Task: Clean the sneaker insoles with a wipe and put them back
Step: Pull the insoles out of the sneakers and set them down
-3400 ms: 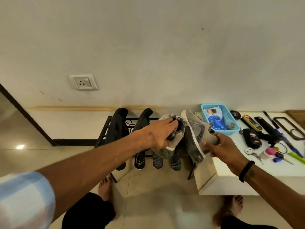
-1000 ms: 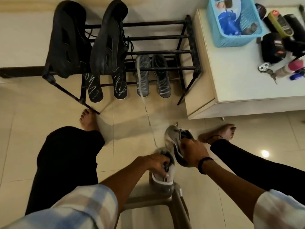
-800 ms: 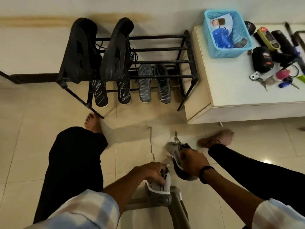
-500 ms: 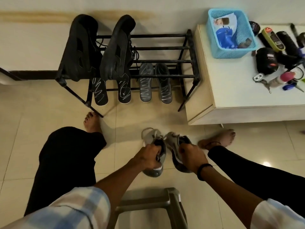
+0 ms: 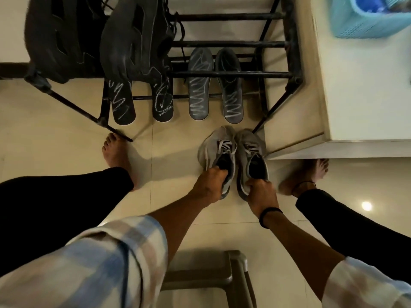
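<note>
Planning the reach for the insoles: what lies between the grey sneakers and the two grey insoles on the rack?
Head view: only bare floor tile separates the grey sneakers from the grey insoles.

We see two sneakers (image 5: 231, 156) side by side on the floor (image 5: 173, 152), before the rack (image 5: 229, 74). Four insoles (image 5: 175, 96) lean in a row against it. A cabinet (image 5: 364, 85) stands right of the rack, a basket (image 5: 369, 21) on top.
</note>
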